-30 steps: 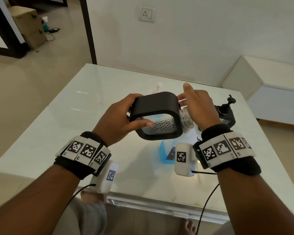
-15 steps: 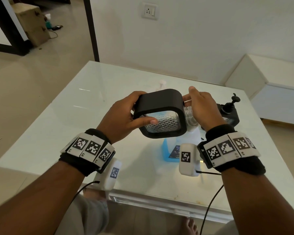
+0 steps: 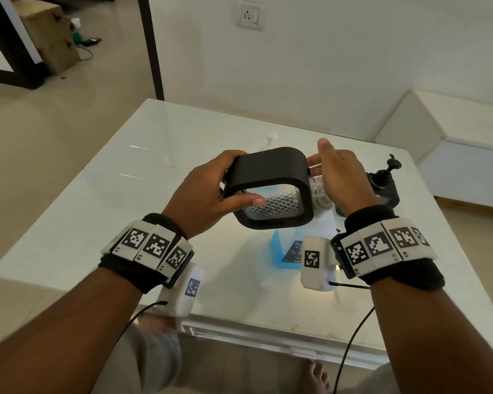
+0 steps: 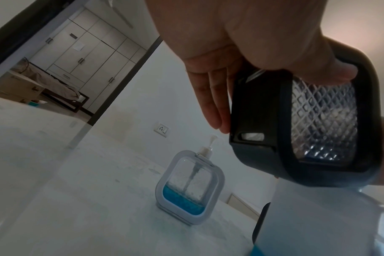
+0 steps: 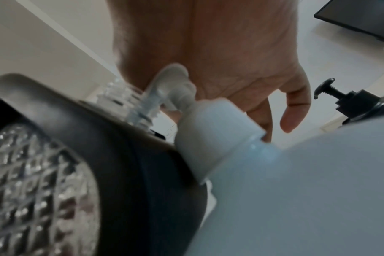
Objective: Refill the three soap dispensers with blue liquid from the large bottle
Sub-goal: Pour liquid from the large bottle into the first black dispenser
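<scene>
My left hand (image 3: pixel 208 194) grips a black-framed soap dispenser (image 3: pixel 268 166) with a clear diamond-patterned body, held on its side above the table (image 3: pixel 154 194). Its clear threaded neck (image 3: pixel 318 191) points right and carries no pump. Under it stands the large bottle (image 3: pixel 285 245) with blue liquid at its base. In the right wrist view the bottle's white pump head (image 5: pixel 173 81) points its nozzle at the neck (image 5: pixel 140 107). My right hand (image 3: pixel 342 177) lies over that pump head with loose fingers. A white-framed dispenser (image 4: pixel 191 188) holds a little blue liquid.
A second black dispenser (image 3: pixel 382 186) with its pump fitted stands on the table just right of my right hand. The white-framed dispenser stands farther back, mostly hidden in the head view. A white bench (image 3: pixel 467 155) runs along the wall to the right.
My right hand dipped over the pump half a second ago and has come back up, thumb raised. My left hand keeps the black dispenser in about the same place.
</scene>
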Demonstrator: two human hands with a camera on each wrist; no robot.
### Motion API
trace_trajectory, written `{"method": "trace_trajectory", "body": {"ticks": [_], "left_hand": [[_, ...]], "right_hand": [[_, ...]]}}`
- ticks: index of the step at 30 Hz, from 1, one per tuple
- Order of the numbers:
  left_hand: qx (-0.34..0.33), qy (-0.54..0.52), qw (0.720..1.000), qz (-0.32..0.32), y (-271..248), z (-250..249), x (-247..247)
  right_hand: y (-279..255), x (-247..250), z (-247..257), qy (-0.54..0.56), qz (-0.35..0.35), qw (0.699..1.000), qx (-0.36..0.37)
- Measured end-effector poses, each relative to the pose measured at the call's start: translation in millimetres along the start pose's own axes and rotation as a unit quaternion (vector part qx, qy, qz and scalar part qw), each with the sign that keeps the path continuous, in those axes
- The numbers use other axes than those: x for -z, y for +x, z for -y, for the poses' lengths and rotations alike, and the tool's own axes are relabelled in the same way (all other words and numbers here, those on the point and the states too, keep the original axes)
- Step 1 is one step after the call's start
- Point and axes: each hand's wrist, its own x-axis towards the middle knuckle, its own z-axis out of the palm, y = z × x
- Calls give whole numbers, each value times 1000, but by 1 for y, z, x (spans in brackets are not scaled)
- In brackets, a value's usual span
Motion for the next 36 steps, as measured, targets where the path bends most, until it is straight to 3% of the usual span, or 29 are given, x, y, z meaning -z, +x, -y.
{"method": "trace_trajectory", "body": {"ticks": [11,36], "left_hand": [[-1,8,1000,-2,0,-1,1],[-4,3,1000,-3,1,-1,0]], "right_hand": [[-1,3,4,13,28,1000,-3],[1,4,4,31,19,999,6]]}}
